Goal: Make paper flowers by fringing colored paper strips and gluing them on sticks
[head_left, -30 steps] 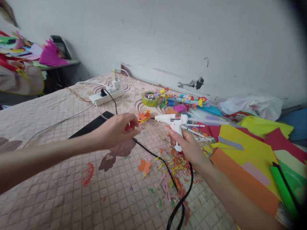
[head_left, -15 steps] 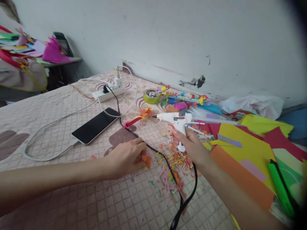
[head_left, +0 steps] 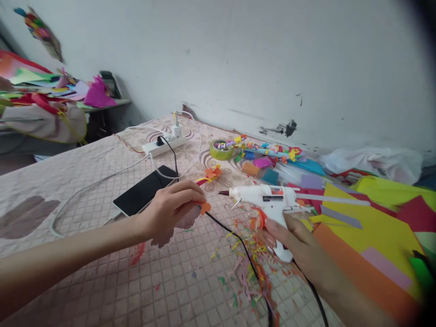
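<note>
My left hand (head_left: 170, 206) is raised over the quilted cloth and pinches a small orange paper shape (head_left: 205, 208) between its fingertips. My right hand (head_left: 296, 245) grips the handle of a white glue gun (head_left: 265, 196), whose dark nozzle points left toward the orange shape, a short gap away. The gun's black cord (head_left: 245, 254) trails down across the cloth. A red stick with orange and yellow paper petals (head_left: 209, 175) lies on the cloth just beyond my left hand.
A black phone (head_left: 145, 194) lies on its white cable beside a white power strip (head_left: 163, 145). Paper scraps (head_left: 252, 263) litter the cloth. Coloured sheets (head_left: 368, 227) pile at the right; a green tape roll (head_left: 220, 150) and small craft pieces stand near the wall.
My left hand picked the orange shape off the cloth and lifted it toward the glue gun's nozzle. The red stick with petals, held a second ago, now lies on the cloth.
</note>
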Action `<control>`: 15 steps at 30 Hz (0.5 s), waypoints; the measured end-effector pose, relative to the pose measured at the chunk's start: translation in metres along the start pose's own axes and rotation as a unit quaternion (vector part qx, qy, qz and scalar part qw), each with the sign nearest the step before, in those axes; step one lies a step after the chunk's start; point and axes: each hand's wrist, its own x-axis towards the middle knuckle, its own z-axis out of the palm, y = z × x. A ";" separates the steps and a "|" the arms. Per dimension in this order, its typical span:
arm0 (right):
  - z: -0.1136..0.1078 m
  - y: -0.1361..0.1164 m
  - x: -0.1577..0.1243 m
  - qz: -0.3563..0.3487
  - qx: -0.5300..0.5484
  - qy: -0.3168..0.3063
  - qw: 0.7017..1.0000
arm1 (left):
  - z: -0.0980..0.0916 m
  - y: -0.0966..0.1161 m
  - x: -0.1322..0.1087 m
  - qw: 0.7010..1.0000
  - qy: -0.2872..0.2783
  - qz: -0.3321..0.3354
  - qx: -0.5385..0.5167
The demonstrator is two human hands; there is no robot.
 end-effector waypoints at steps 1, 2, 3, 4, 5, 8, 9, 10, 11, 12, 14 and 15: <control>0.000 -0.001 -0.002 -0.002 -0.013 0.003 1.000 | 0.000 -0.003 -0.001 1.000 0.009 0.009 0.009; 0.001 -0.001 -0.004 -0.005 -0.024 0.005 1.000 | 0.000 -0.005 -0.002 1.000 0.019 0.016 0.018; 0.001 -0.002 -0.006 -0.011 -0.032 0.005 0.999 | 0.000 -0.007 -0.002 0.999 0.028 0.022 0.026; 0.002 -0.003 -0.007 -0.016 -0.037 0.005 0.999 | 0.000 -0.008 -0.003 0.998 0.036 0.026 0.035; 0.003 -0.004 -0.008 -0.019 -0.039 0.000 0.999 | 0.000 -0.010 -0.003 0.998 0.043 0.031 0.041; 0.006 -0.007 -0.008 -0.015 -0.029 -0.026 0.999 | -0.001 -0.013 -0.004 0.996 0.040 0.057 0.046; 0.007 -0.007 -0.008 -0.012 -0.024 -0.036 0.999 | -0.001 -0.013 -0.004 0.996 0.036 0.069 0.045; 0.007 -0.007 -0.007 -0.010 -0.019 -0.044 0.999 | -0.001 -0.014 -0.004 0.995 0.031 0.080 0.044; 0.008 -0.006 -0.006 -0.009 -0.013 -0.052 0.999 | -0.002 -0.014 -0.003 0.995 0.026 0.090 0.044; 0.009 -0.006 -0.005 -0.008 -0.006 -0.057 0.998 | -0.002 -0.015 -0.003 0.994 0.021 0.097 0.046; 0.011 -0.004 -0.004 -0.008 0.005 -0.062 0.998 | -0.003 -0.015 -0.003 0.993 0.013 0.107 0.048; 0.011 -0.003 -0.003 -0.007 0.010 -0.061 0.998 | -0.003 -0.015 -0.002 0.993 0.012 0.111 0.048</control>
